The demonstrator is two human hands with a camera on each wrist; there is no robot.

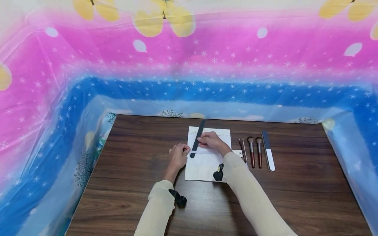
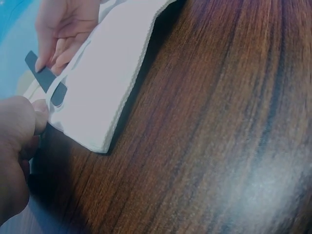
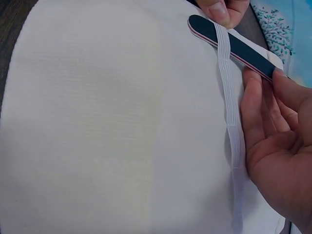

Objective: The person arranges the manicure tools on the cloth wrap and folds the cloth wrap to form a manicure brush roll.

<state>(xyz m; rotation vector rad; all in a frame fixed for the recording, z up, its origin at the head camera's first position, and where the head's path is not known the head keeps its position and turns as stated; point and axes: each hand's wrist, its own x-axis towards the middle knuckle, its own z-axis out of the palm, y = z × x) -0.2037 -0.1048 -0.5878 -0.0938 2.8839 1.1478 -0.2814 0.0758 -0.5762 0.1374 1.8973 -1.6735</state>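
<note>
A dark nail file (image 1: 197,139) lies slantwise over a white fabric pouch (image 1: 203,168), spread on the table. In the right wrist view the file (image 3: 248,56) passes beneath a white elastic band (image 3: 229,92), its rounded end sticking out past the band. My right hand (image 1: 212,141) pinches the file between thumb and fingers, beyond the band. At the pouch's left edge my left hand (image 1: 178,155) pinches the band's end, as the left wrist view shows with the left hand (image 2: 17,151) close beside the file.
Right of the pouch lie slim metal tools (image 1: 243,150), two makeup brushes (image 1: 251,152) with brown handles, and a grey-and-white nail file (image 1: 268,151). A snap tab (image 1: 238,153) sticks out from the pouch. Patterned cloth (image 1: 189,88) surrounds the brown wooden table (image 1: 136,157).
</note>
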